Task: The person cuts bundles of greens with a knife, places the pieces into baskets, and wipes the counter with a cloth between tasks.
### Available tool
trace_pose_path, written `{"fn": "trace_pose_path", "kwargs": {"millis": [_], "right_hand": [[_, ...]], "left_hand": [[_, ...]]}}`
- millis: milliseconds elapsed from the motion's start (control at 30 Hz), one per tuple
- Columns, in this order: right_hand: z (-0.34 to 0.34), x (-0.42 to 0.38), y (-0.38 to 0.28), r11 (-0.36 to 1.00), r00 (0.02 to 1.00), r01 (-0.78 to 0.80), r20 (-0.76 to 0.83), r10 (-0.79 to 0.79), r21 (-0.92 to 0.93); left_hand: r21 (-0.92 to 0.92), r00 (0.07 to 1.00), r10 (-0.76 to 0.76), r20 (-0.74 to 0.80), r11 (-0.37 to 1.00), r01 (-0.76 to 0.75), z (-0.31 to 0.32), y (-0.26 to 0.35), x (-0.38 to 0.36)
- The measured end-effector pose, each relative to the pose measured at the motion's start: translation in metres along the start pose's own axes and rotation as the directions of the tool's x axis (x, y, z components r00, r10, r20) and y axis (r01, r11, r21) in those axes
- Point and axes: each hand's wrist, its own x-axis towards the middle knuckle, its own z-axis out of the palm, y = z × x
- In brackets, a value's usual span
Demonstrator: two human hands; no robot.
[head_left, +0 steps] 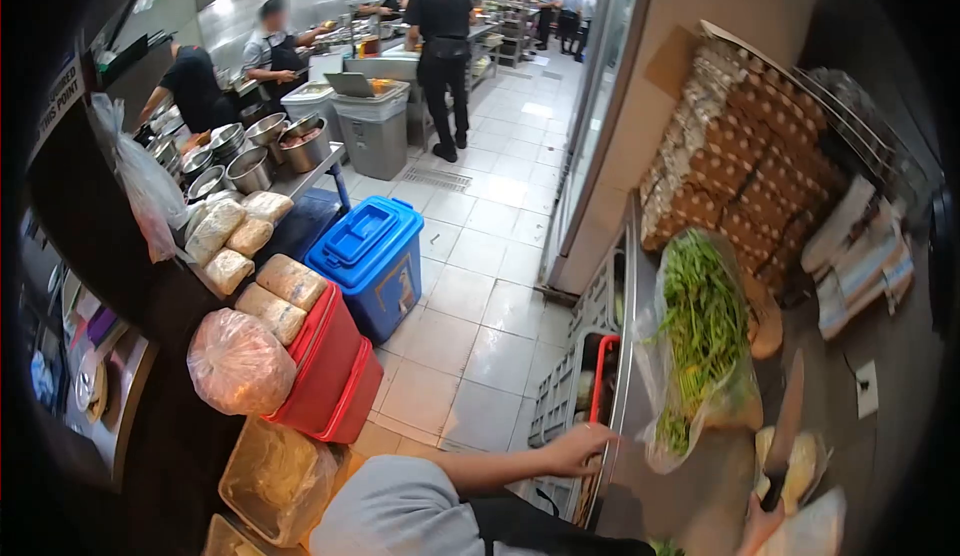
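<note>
So the chef's knife point(786, 424) is over at the right of the steel counter point(648, 504), blade pointing away from the body, partly over a clear plastic bag of something pale yellow point(806, 456). Right hand point(764, 528) is wrapped round the black handle; left hand point(582, 449) is by the counter edge, fingers loosely bent, looks like it's holding nothing. IMO: firm grip, tip turned away from people, free hand well off the edge, and don't let the blade nick that plastic.

Just beyond, a big clear bag is stuffed with leafy greens point(704, 301). The grey crate point(560, 396) below holds stuff I can't make out. Across the aisle: lidded blue cooler point(400, 291), contents hidden, and a clear tub point(247, 511) with something pale inside.
</note>
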Motion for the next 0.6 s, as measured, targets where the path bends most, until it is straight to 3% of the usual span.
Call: {"fn": "trace_pose_path", "kwargs": {"millis": [67,133,200,233,267,333,400,433,500,533,600], "right_hand": [[0.004,-0.036,-0.061,0.962,0.968,-0.25,0.018,0.249,0.11],[0.001,-0.062,-0.103,0.71,0.823,-0.568,0.305,0.479,0.416],[0.011,-0.089,-0.105,0.56,0.786,-0.618,0.443,0.43,0.552],[0.001,-0.096,-0.168,0.411,0.738,-0.664,0.459,0.494,0.625],[0.01,-0.114,-0.157,0.224,0.681,-0.703,0.55,0.483,0.675],[0.007,-0.133,-0.181,0.325,0.654,-0.746,0.546,0.524,0.582],[0.005,-0.15,-0.189,0.361,0.68,-0.73,0.565,0.467,0.58],[0.006,-0.155,-0.188,0.498,0.691,-0.722,0.53,0.491,0.48],[0.023,-0.162,-0.183,0.835,0.877,-0.48,0.166,0.451,0.268],[0.041,-0.153,-0.193,0.929,0.934,-0.357,0.024,0.357,0.097],[0.06,-0.15,-0.202,0.872,0.869,-0.487,-0.073,0.489,0.042]], "left_hand": [[0.094,0.985,-0.107,-0.135,0.988,0.121,-0.017,0.006,-0.029],[0.09,0.926,-0.324,-0.195,0.934,0.345,-0.044,0.027,-0.048],[0.121,0.872,-0.393,-0.292,0.889,0.441,-0.051,0.017,-0.073],[0.156,0.861,-0.393,-0.323,0.875,0.458,-0.057,0.014,-0.087],[0.191,0.866,-0.377,-0.329,0.872,0.452,-0.067,0.009,-0.097],[0.138,0.853,-0.4,-0.336,0.875,0.464,-0.08,0.001,-0.116],[0.059,0.828,-0.466,-0.312,0.86,0.506,-0.092,0.017,-0.128],[0.025,0.818,-0.495,-0.294,0.851,0.524,-0.097,0.015,-0.14],[-0.012,0.796,-0.539,-0.276,0.829,0.558,-0.11,0.008,-0.16],[-0.01,0.777,-0.567,-0.273,0.81,0.587,-0.127,-0.001,-0.166],[0.0,0.763,-0.592,-0.262,0.79,0.613,-0.148,-0.012,-0.179]]}}
